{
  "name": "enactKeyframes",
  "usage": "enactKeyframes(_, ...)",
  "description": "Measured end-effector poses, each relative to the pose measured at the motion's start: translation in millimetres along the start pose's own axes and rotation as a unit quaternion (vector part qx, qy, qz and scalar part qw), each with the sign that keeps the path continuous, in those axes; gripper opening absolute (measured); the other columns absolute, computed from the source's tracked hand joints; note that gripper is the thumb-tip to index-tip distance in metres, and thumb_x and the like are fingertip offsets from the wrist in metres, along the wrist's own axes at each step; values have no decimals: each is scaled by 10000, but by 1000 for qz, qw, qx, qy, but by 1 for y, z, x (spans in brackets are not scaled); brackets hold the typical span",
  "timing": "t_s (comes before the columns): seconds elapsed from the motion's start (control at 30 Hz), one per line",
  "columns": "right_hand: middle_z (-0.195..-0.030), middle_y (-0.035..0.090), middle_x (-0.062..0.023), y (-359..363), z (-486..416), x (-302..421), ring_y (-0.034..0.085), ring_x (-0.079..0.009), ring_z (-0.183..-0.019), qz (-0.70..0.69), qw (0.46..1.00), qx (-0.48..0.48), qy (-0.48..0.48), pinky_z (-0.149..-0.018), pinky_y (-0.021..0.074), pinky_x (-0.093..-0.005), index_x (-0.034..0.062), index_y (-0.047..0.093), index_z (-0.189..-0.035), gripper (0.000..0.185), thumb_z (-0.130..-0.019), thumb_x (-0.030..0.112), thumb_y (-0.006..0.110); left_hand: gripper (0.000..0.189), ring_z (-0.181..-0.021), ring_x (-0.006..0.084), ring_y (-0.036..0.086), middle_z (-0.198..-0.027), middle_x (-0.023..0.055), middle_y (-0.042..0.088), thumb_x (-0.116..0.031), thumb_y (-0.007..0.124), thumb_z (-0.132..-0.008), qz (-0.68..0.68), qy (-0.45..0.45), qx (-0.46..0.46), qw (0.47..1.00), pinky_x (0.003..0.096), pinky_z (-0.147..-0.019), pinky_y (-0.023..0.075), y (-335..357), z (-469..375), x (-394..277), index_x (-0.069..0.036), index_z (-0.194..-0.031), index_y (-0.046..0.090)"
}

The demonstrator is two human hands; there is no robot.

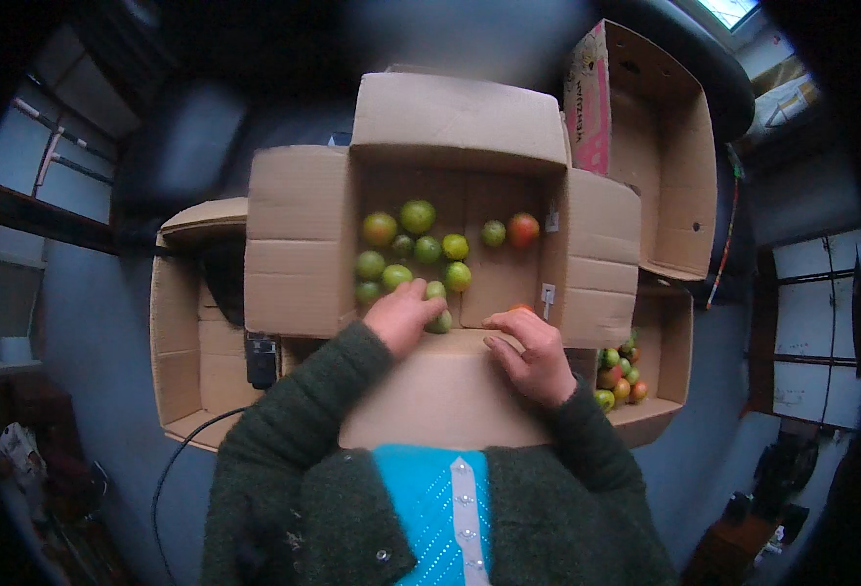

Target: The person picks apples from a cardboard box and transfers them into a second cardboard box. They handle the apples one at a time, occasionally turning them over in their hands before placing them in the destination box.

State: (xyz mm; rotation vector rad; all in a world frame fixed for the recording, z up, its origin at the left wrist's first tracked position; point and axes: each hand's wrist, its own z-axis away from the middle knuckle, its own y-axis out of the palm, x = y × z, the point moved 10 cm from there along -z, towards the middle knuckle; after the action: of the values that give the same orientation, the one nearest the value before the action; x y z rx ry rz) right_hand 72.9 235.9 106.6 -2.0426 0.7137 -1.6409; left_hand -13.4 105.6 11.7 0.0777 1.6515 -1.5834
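Note:
An open cardboard box (pixel 504 286) lies before me with its flaps folded outward. Several green tomatoes (pixel 417 217) are spread over its left half. On the right side are a small green tomato (pixel 493 234) and a reddish tomato (pixel 523 230). My left hand (pixel 405 316) is down among the green tomatoes, its thumb beside a pale green tomato (pixel 439 321); its fingertips are partly hidden, so any grip is unclear. Above the near right edge is my right hand (pixel 533 355), thumb and fingers apart with nothing visible between them. Another reddish tomato (pixel 522 308) peeks out behind it.
A cardboard box (pixel 672 366) at the lower right holds several green and reddish tomatoes (pixel 621 377). Another printed box (pixel 661 146) stands at the upper right. On the left are a cardboard box (pixel 181 351), a black device (pixel 261 360) and a black cable (pixel 163 476).

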Motion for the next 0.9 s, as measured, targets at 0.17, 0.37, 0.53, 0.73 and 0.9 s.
enactKeyframes(0.17, -1050, 723, -172, 3, 7, -13, 713, -315, -978, 25, 999, 17, 24, -863, 577, -373, -10, 697, -1097, 229, -879, 40, 746, 327, -1060, 411, 595, -1097, 209, 583, 20, 642, -802, 22, -12, -4, 1000, 471, -895, 527, -5, -6, -1, -36, -1121, 592)
enactKeyframes(0.37, -1099, 707, -180, 6, 0, 7, 707, -327, -987, -51, 998, 27, -6, -876, 572, -371, -9, 654, -1204, 414, -816, 10, 795, 337, -950, 354, 610, -1078, 188, 579, -59, 774, -805, 315, 10, -81, 945, 425, -812, 547, -40, 2, -43, -16, -1045, 542)
enactKeyframes(0.53, -1096, 700, -186, -2, -2, 12, 703, -335, -990, -37, 999, 25, -25, -887, 570, -376, -16, 652, -1205, 462, -781, 26, 830, 322, -917, 293, 620, -1013, 163, 592, -82, 798, -843, 356, 40, -107, 928, 391, -791, 562, -45, 2, -65, -10, -1037, 551)
enactKeyframes(0.73, -1112, 714, -183, -22, 11, 1, 719, -323, -1013, -5, 999, -46, 20, -878, 585, -394, -1, 661, -1200, 407, -825, 71, 804, 301, -1021, 335, 625, -1092, 148, 614, -55, 749, -845, 161, 13, -115, 980, 397, -874, 542, -50, -6, -20, -36, -1118, 622)
enactKeyframes(0.9, -1163, 700, -137, -106, 66, -55, 690, -224, -1039, 28, 949, -285, 130, -935, 557, -355, 16, 639, -1267, 462, -837, 38, 805, 437, -1134, 387, 569, -1221, 175, 596, -31, 718, -819, -54, -53, -218, 973, 457, -1003, 500, -68, -3, 35, -18, -1243, 609)
